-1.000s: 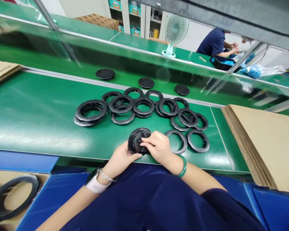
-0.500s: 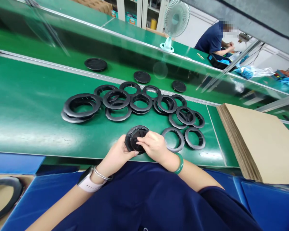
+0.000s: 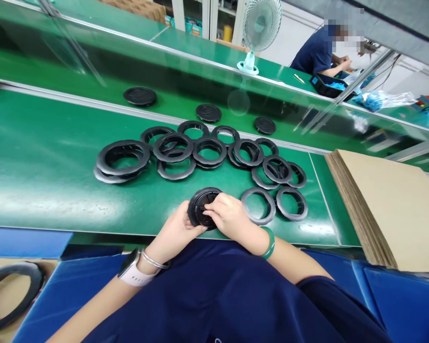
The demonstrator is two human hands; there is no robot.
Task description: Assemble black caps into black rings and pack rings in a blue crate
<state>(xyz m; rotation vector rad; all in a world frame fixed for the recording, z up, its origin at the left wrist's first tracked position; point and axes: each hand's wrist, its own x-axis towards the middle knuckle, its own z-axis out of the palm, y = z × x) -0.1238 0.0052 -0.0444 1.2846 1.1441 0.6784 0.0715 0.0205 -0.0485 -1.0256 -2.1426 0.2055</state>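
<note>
A round black part [image 3: 200, 202], a ring with a disc inside, is tilted up near the front edge of the green table [image 3: 75, 200]. My left hand [image 3: 178, 227] grips its left and lower rim. The fingers of my right hand [image 3: 230, 216] are pinched at the disc's middle; whether they hold a small piece there is hidden. Several black rings [image 3: 209, 152] lie beyond my hands, some stacked or overlapping. To the right of my right hand rest two single rings, one of them a grey-black ring [image 3: 258, 206].
Black discs [image 3: 209, 113] lie on the green strip behind the metal rail. A cardboard stack [image 3: 386, 205] stands at the right. At the lower left a large black ring [image 3: 35, 281] lies in a box. Farther back are a fan [image 3: 260, 28] and a person [image 3: 312, 52] at another table.
The view has shifted slightly. Both hands keep nearly the same grip on the black part, which is turned a little. The person at the back has moved slightly.
</note>
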